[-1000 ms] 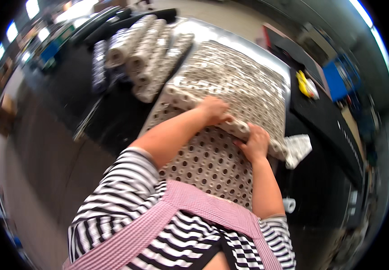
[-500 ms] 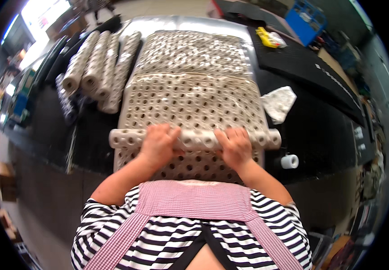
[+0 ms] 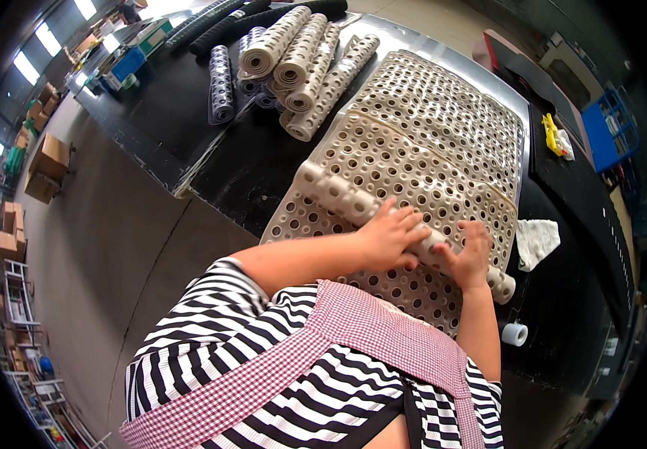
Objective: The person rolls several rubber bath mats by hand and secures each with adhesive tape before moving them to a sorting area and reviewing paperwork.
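A beige mat with rows of round holes lies across the table, and its near part is turned up into a narrow roll slanting from upper left to lower right. Over the middle of this roll lies my left hand, open, with its fingers stretched out. My right hand rests against the roll farther right, fingers spread and thumb apart. Neither hand is wrapped round it. Below the roll another stretch of holed mat shows, partly hidden by my left arm and apron.
Several beige rolled mats are stacked at the back left, with dark rolls behind. To the right are a white cloth, a small white tape-like roll, a yellow packet and a blue crate. Cardboard boxes stand left.
The view has swung, so the mat and roll now appear tilted and farther right. Both hands, earlier curled over the roll, have loosened with fingers extended, and sit closer together.
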Motion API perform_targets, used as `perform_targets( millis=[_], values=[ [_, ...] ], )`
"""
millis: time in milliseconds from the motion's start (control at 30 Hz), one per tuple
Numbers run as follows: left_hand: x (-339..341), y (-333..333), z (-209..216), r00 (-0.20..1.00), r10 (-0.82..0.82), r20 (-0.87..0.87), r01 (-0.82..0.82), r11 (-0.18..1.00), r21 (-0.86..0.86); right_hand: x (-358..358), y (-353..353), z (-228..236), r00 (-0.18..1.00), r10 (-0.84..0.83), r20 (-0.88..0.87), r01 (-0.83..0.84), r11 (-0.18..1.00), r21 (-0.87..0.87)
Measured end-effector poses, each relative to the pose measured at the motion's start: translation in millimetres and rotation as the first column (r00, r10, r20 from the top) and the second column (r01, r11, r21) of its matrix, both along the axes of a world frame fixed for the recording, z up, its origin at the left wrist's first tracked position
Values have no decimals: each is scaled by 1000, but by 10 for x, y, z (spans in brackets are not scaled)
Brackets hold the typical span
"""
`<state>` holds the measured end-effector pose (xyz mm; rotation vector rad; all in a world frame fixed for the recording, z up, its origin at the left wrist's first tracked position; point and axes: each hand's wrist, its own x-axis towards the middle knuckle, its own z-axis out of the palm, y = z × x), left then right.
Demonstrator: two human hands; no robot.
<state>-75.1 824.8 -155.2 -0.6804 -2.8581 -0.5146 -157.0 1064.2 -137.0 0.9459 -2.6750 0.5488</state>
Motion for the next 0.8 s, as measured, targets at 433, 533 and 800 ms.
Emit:
perform_targets(
  millis=[433, 533, 800],
  values=[
    [-1461, -196, 116, 999, -29, -40, 27, 999, -38, -240, -203, 69, 995, -93, 34, 82, 969, 234],
    [-1052, -257, 343, 991, 67, 116, -42, 978, -204, -475, -133, 7, 994, -105, 25, 98, 975, 197],
    [-593, -109, 613, 987, 64, 149, -37, 984, -176, -252, 93, -109, 994, 1, -110, 24, 976, 217]
  ],
)
